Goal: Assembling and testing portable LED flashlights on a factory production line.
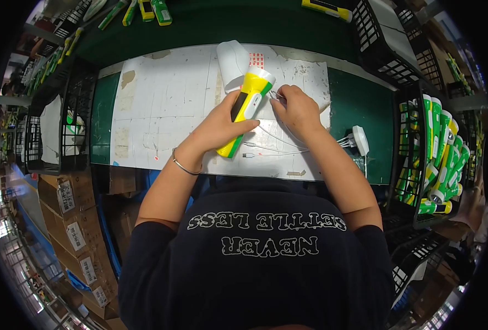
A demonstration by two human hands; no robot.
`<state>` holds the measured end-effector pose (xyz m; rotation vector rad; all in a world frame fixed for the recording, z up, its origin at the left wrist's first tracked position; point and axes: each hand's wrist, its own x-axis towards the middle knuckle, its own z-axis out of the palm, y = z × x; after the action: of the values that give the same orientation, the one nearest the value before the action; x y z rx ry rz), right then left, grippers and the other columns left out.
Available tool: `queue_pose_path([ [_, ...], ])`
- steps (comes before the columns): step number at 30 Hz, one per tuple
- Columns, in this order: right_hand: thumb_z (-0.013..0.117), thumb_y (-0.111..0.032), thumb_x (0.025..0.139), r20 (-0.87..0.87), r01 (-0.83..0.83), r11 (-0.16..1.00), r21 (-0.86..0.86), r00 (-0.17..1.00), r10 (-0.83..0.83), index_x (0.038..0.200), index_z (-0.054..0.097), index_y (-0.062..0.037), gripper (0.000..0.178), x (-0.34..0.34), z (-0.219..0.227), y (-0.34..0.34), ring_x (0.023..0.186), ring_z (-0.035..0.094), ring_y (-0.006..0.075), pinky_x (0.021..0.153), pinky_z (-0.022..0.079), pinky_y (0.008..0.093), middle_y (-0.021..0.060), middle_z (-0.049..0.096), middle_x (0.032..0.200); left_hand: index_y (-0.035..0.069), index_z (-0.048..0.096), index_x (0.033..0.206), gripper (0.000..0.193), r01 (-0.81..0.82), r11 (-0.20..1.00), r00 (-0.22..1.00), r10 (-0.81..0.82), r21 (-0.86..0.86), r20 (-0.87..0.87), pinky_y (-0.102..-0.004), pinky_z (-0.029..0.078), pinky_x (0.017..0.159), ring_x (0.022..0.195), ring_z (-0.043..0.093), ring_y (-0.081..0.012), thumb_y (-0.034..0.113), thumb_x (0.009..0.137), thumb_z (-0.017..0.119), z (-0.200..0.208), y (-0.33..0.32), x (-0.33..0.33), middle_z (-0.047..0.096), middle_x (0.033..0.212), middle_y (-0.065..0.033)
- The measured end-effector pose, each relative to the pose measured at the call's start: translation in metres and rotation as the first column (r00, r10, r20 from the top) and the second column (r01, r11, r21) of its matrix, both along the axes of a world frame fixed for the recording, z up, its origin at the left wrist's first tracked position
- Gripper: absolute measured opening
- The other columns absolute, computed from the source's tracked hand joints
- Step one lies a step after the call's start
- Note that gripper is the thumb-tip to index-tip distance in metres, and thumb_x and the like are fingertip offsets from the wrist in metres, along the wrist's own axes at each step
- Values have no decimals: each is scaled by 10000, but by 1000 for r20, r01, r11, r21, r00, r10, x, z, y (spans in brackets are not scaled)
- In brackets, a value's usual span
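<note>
Where the view begins at the left, a black wire basket (70,118) stands on the bench beside a worn white work mat (167,104). Left hand (219,127): fingers wrapped round the body of a yellow-and-green flashlight (246,107), which lies tilted over the mat, its head pointing away from the person and just beside a white cup-shaped part (233,63). Right hand (296,110): fingers pinched on a thin white cable (279,144) near the flashlight's head. White charger (360,140): rests on the green bench, cables attached. Black crate (420,159): holds more green flashlights (439,154).
</note>
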<state>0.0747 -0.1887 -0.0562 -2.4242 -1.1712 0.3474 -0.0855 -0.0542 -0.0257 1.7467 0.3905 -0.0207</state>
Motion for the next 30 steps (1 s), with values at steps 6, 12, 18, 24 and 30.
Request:
queue_pose_path([
  [6, 579, -149, 874, -732, 165, 916, 365, 659, 173, 878, 574, 7, 156, 4, 13, -19, 692, 526, 48, 642, 423, 198, 11, 588, 730, -35, 273, 1342, 793, -141, 985, 990, 142, 96, -6, -336, 421, 917, 1096, 514, -260, 256, 746, 706, -1, -2, 7, 490, 1205, -214],
  [12, 613, -149, 856, -747, 216, 897, 387, 644, 167, 900, 605, 12, 168, -5, 41, -33, 647, 509, 46, 614, 405, 180, -9, 568, 705, -46, 300, 1321, 780, -90, 995, 992, 86, 41, 92, -337, 411, 924, 1097, 508, -270, 252, 730, 713, -7, -17, 24, 496, 1182, -212],
  [18, 649, -171, 831, -811, 313, 881, 355, 572, 124, 854, 617, 2, 177, 0, 39, -42, 603, 486, 37, 560, 376, 173, -20, 561, 681, -37, 294, 1323, 778, -32, 987, 992, 12, 159, 129, -355, 408, 932, 1105, 504, -314, 239, 724, 708, -1, -25, 32, 478, 1201, -231],
  [24, 655, -181, 820, -846, 367, 877, 312, 527, 80, 824, 606, -14, 174, -2, 36, -43, 572, 466, 26, 519, 338, 163, -24, 548, 651, 34, 326, 1304, 681, -187, 823, 976, 96, 536, 193, -402, 456, 859, 988, 542, -384, 177, 735, 673, 4, -40, 30, 458, 1136, -237],
  [30, 656, -193, 812, -803, 378, 854, 359, 590, 76, 763, 582, -45, 173, -6, 27, -41, 502, 385, 17, 457, 275, 171, -38, 505, 602, 53, 331, 1293, 656, -191, 827, 970, 77, 529, 229, -428, 480, 793, 917, 552, -407, 153, 734, 659, 1, -41, 30, 450, 1076, -233],
])
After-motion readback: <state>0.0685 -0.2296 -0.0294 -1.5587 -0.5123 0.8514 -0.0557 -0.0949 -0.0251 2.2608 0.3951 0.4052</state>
